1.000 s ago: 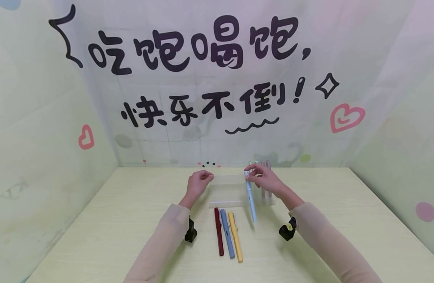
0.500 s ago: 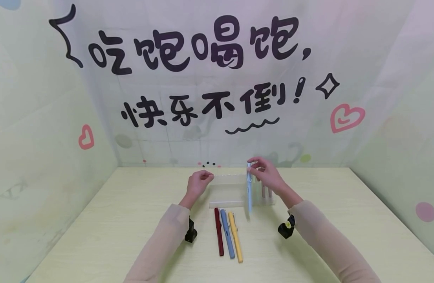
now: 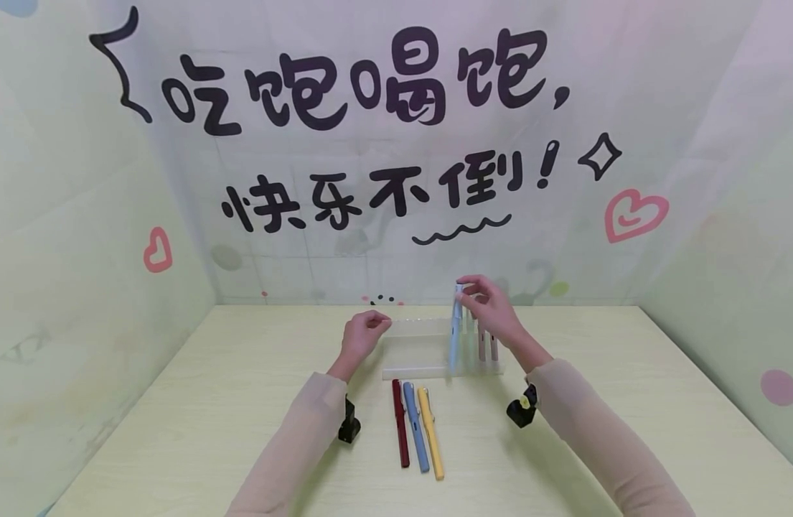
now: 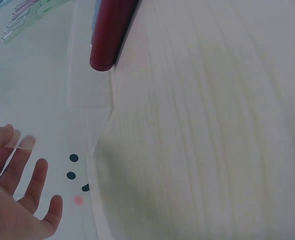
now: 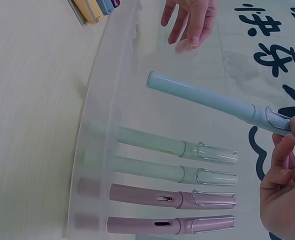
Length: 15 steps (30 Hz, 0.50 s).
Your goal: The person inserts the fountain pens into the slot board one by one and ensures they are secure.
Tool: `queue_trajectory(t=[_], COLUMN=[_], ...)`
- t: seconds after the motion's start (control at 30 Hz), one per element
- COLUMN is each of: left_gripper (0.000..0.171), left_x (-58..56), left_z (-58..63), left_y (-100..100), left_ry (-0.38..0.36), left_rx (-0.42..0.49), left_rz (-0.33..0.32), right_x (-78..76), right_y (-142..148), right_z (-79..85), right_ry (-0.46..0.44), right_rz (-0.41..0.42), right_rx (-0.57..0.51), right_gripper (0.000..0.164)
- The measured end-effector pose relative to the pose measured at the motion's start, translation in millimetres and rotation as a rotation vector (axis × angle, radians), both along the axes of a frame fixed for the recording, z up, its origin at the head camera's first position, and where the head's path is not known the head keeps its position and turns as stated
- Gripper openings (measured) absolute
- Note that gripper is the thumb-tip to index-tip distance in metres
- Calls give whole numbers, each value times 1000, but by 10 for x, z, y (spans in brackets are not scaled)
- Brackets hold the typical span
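My right hand (image 3: 496,312) pinches a light blue pen (image 5: 202,97) by its capped end, fingertips at the cap and clip. The pen points down, its lower end over the front of a clear pen stand (image 3: 409,373). Thumb and fingertips of my left hand (image 3: 360,336) pinch the stand's upper left edge. Upright in the stand's right part are two pale green pens (image 5: 152,140) and two mauve pens (image 5: 145,195), clips outward. In the right wrist view, the light blue pen is beside the green ones, with a gap between.
A dark red pen (image 3: 400,424), a blue pen (image 3: 416,427) and a yellow pen (image 3: 431,434) lie side by side on the pale wooden table (image 3: 241,402), just in front of the stand. Behind the table hangs a printed backdrop (image 3: 383,273).
My right hand has risen and moved slightly away from me, bringing the light blue pen from a tilt in front of the stand to nearly upright over it. The left hand stays put.
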<state>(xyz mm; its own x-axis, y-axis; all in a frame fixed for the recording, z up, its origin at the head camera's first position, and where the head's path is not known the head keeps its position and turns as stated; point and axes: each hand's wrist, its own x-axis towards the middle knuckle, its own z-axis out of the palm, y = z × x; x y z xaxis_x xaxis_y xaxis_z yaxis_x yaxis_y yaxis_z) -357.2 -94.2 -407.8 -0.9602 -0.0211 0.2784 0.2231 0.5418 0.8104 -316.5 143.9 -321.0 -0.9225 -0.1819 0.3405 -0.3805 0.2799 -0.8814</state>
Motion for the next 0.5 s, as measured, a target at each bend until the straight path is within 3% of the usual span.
queue_trajectory(t=[0.2, 0.43, 0.5], left_gripper=[16, 16, 16], left_x=[3, -1, 2], left_z=[-3, -10, -6], left_y=[-4, -6, -5], left_ry=[3, 5, 5], left_rx=[1, 9, 9], left_rz=[-3, -5, -4], right_x=[-32, -268, -270], right_y=[-2, 48, 41], right_z=[7, -229, -249], right_ry=[30, 58, 68], right_rz=[-27, -77, -88], right_rx=[-22, -3, 5], right_gripper=[26, 24, 24])
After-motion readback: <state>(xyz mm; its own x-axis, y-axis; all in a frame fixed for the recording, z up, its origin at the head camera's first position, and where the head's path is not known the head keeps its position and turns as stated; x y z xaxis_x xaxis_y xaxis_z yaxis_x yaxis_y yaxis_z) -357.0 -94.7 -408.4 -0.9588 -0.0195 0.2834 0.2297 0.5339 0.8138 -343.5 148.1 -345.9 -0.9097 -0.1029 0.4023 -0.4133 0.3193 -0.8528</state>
